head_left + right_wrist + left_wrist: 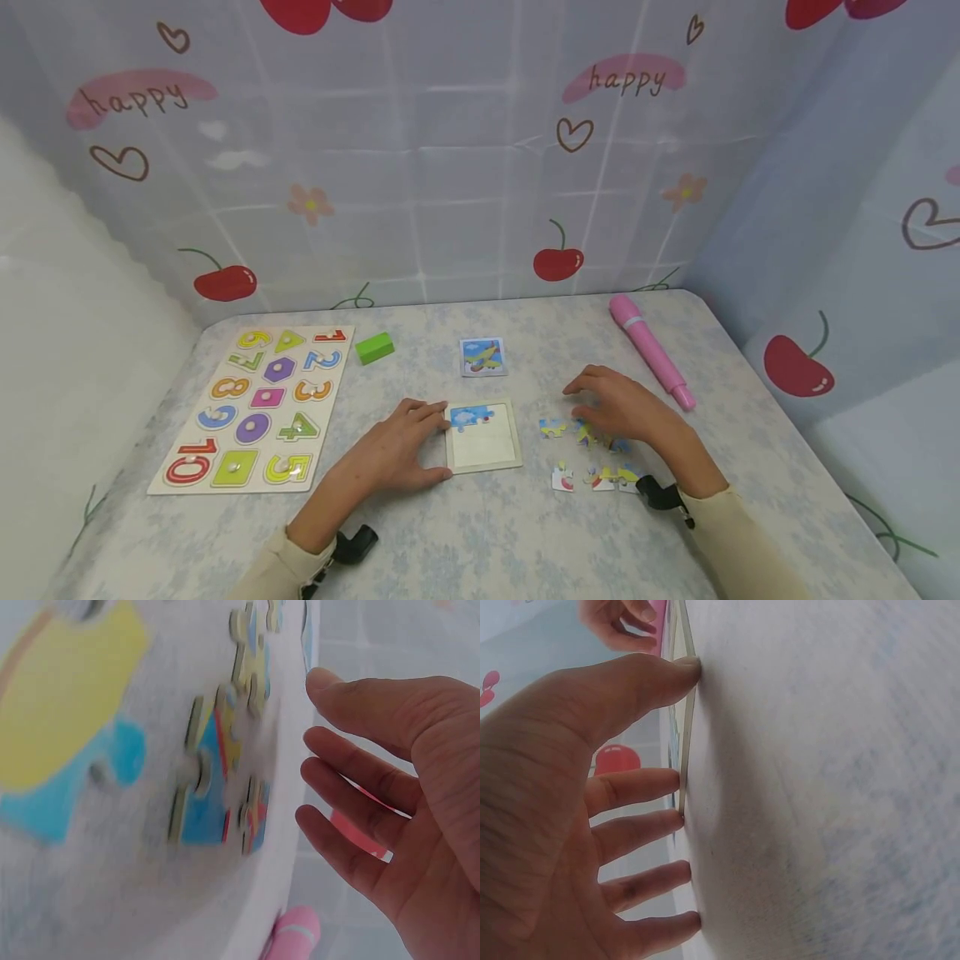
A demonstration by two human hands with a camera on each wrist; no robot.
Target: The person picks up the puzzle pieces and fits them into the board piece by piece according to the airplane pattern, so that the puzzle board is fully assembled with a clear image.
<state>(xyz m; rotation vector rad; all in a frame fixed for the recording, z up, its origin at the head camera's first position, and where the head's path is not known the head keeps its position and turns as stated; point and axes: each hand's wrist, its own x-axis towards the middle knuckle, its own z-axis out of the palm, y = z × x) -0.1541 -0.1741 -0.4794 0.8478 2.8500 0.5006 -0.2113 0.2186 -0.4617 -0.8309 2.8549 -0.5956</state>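
A shallow square puzzle tray [483, 450] lies on the table, with joined blue sky pieces [468, 416] in its upper left corner. Along its left side rests my left hand [401, 450]; the thumb and some fingertips [671, 819] touch the edge, fingers extended. My right hand [626, 404] hovers over loose jigsaw pieces [552, 428] to the right, partly covering some. In the right wrist view its fingers are spread and hold nothing, apart from a blue and yellow piece [202, 814]. A small picture card [483, 357] with a yellow plane lies behind the tray.
A number and shape puzzle board [303, 407] lies at the left. A green block [374, 347] sits beside its far corner. At the back right lies a pink stick-shaped object [652, 350] with a rounded end. A printed curtain [465, 192] hangs behind the table.
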